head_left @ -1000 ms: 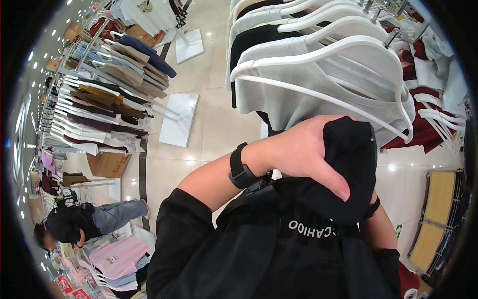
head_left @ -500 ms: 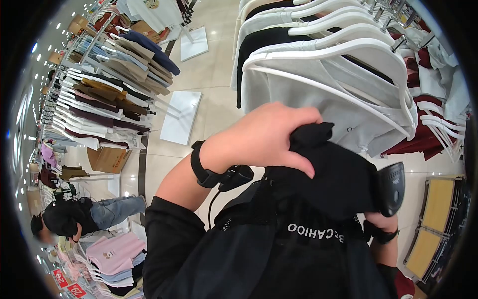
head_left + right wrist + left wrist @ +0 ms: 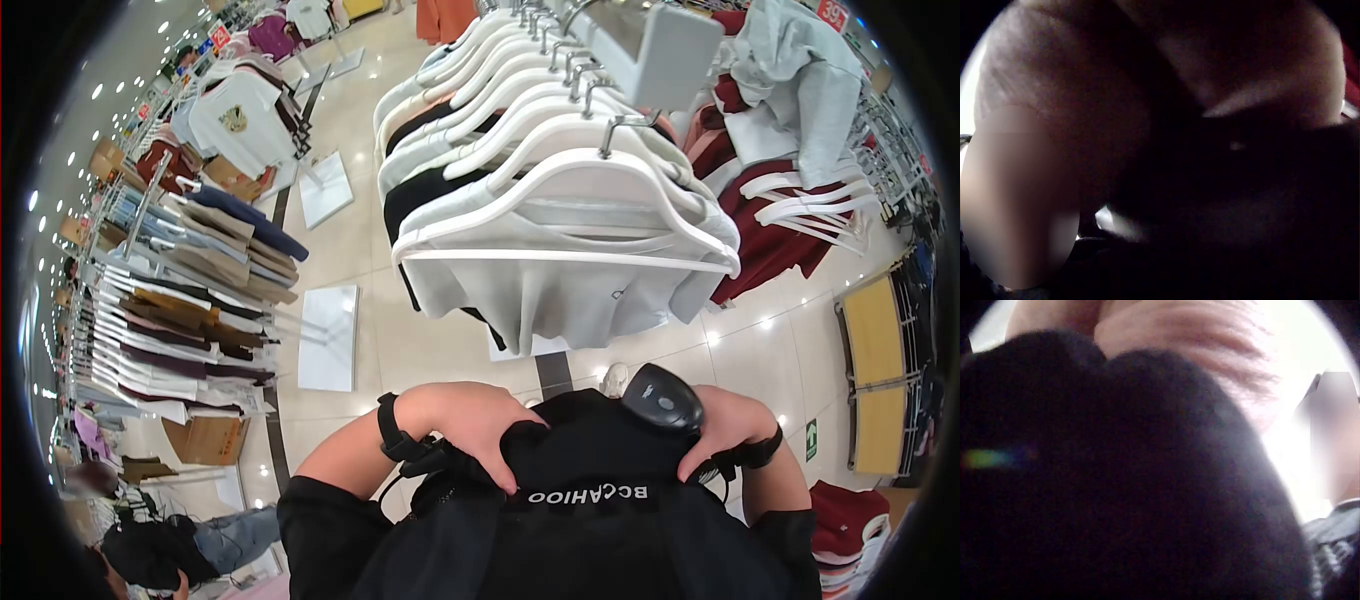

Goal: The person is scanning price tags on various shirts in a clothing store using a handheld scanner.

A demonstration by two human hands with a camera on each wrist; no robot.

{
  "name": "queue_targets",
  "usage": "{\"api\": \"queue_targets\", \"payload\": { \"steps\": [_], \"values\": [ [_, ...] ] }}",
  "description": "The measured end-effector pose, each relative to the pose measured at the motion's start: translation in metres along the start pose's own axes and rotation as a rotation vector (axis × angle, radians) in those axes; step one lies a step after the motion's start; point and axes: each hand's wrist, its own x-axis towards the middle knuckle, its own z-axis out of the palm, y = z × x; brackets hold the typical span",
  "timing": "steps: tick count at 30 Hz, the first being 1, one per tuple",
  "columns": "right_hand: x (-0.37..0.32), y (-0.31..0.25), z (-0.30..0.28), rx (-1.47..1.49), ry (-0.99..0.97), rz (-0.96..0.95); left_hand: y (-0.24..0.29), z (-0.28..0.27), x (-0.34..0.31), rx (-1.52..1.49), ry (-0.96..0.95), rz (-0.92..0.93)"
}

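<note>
Left hand [image 3: 478, 425] and right hand [image 3: 735, 422] grip black cloth [image 3: 600, 440] by its edges, floor [image 3: 775, 350] showing beyond

The rail [image 3: 685, 58] carries a row of white hangers [image 3: 570, 256] hooked side by side. Below, the pale tiled floor [image 3: 385, 345], crossed by dark strips [image 3: 553, 374], bears flat white bases [image 3: 327, 345].

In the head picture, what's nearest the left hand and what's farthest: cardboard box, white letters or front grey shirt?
1. White letters: just right of the left hand.
2. Front grey shirt: ahead, on its hanger.
3. Cardboard box: far off, left.
</note>
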Motion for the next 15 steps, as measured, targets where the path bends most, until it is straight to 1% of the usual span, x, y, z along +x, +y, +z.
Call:
{"api": "queue_targets", "payload": {
  "steps": [1,2,3,5,6,7,9,10,11,12,13,14,15],
  "values": [
    [0.002,0.006,0.001,-0.005,0.012,-0.005,0.001,-0.004,0.002,0.018,-0.055,-0.085],
    [0.003,0.011,0.002,0.016,-0.019,-0.002,0.002,-0.008,0.003,0.035,-0.106,-0.171],
    [0.003,0.012,0.003,0.036,-0.051,0.001,-0.002,-0.008,0.005,0.049,-0.106,-0.171],
    [-0.002,0.009,0.004,-0.026,-0.042,0.012,-0.02,0.0,0.01,0.298,0.115,0.035],
    [-0.003,0.006,0.002,-0.078,-0.043,0.03,-0.019,0.002,0.013,0.281,0.289,0.282],
    [-0.003,0.003,-0.001,-0.087,-0.035,0.022,-0.017,0.001,0.014,0.295,0.29,0.284],
    [-0.006,-0.007,-0.003,-0.139,-0.092,0.162,-0.007,-0.003,0.013,-0.063,0.068,-0.017],
    [-0.009,-0.014,-0.006,-0.145,-0.082,0.155,-0.004,-0.007,0.013,-0.009,0.077,-0.074],
    [-0.013,-0.025,-0.01,-0.199,-0.046,0.212,0.001,-0.011,0.011,0.001,0.076,-0.072],
    [-0.017,-0.038,-0.016,-0.254,-0.012,0.27,0.009,-0.018,0.008,0.027,0.13,-0.076],
    [-0.023,-0.051,-0.025,-0.262,-0.006,0.265,0.018,-0.025,0.004,0.052,0.186,-0.078],
    [-0.032,-0.064,-0.036,-0.329,0.025,0.191,0.029,-0.032,-0.001,0.06,0.19,-0.076],
    [-0.043,-0.076,-0.046,-0.399,0.056,0.117,0.042,-0.042,-0.007,0.08,0.277,-0.02]
  ]
}}
